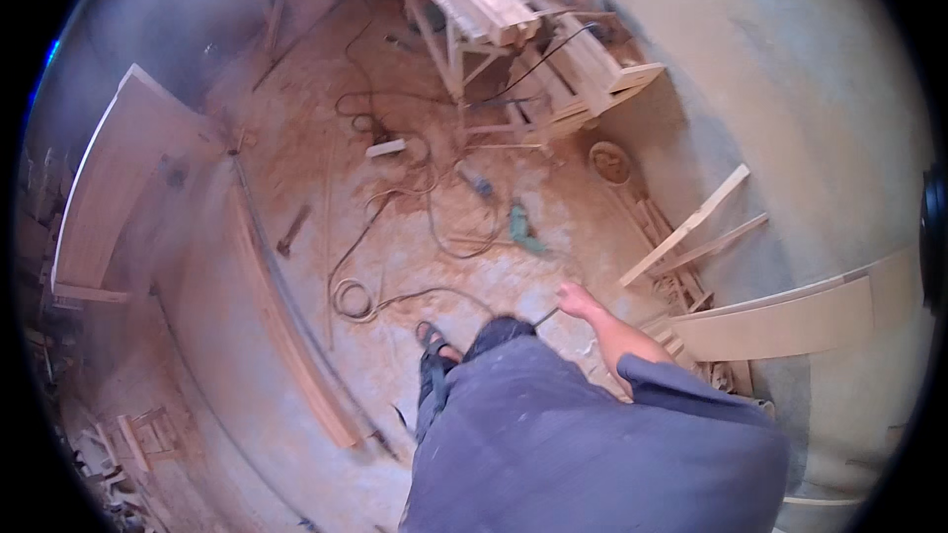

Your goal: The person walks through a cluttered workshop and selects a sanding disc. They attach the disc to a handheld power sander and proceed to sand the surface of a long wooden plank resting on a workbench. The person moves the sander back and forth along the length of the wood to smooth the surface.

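Note:
My right hand (575, 299) is closed in a fist, held out beside my body to the right. A thin dark length (545, 317) runs from the fist back toward my leg; whether it is a cord or a rod I cannot tell. Just beyond the hand, a green power drill (523, 229) lies on the dusty floor. My left hand is out of sight, hidden by my grey shirt (592, 434) or outside the picture.
Looped electric cords (370, 301) and a white block (385, 148) lie ahead. Long boards (286, 326) and a large panel (109, 188) are at left. A wood-laden workbench (474, 0) stands far off. Wood strips (691, 227) and a curved panel (780, 321) lean at right.

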A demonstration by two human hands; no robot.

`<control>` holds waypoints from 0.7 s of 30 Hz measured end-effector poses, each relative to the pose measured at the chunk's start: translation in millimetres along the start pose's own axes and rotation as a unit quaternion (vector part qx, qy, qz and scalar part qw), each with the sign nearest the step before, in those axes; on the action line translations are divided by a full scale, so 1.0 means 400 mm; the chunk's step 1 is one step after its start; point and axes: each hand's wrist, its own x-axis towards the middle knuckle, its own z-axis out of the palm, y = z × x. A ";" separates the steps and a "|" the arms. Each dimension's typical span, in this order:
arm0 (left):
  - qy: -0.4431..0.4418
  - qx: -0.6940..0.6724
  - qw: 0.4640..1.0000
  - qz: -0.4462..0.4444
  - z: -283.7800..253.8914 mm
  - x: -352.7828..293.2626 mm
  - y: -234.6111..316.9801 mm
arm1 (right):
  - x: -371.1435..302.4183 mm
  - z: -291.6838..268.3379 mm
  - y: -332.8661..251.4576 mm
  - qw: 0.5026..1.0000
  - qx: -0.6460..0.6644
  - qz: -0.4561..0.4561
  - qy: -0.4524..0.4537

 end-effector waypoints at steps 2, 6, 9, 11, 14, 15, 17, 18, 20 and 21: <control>0.073 -0.056 0.996 0.006 -0.220 0.160 0.137 | -0.026 0.029 -0.091 0.996 -0.003 -0.021 -0.091; 0.161 -0.211 0.952 0.151 -0.573 0.537 0.686 | -0.078 0.086 -0.201 0.981 0.085 0.134 -0.108; 0.185 -0.193 0.943 0.200 -0.678 0.607 1.088 | 0.019 0.185 -0.166 0.971 -0.015 0.076 -0.227; 0.148 -0.235 0.944 0.176 -0.644 0.699 1.205 | 0.107 0.259 -0.103 0.982 -0.059 0.091 -0.157; 0.045 0.094 0.959 0.264 -0.635 0.820 1.217 | 0.415 0.149 -0.248 0.979 -0.138 -0.046 -0.141; 0.088 0.276 0.908 0.302 -0.696 0.973 1.105 | 0.541 0.043 -0.433 0.994 0.007 0.023 -0.110; -0.005 0.127 0.979 0.160 -0.559 1.030 1.046 | 0.615 -0.242 -0.668 0.976 0.208 0.055 0.011; -0.089 -0.155 0.983 0.045 -0.454 1.104 1.022 | 0.651 -0.297 -0.664 0.963 0.249 0.051 0.090; -0.091 -0.050 0.994 0.021 -0.340 1.114 1.109 | 0.686 -0.502 -0.780 0.942 0.305 0.046 0.131; -0.110 0.090 0.987 0.080 -0.294 1.127 1.195 | 0.698 -0.567 -0.806 0.934 0.321 0.049 0.152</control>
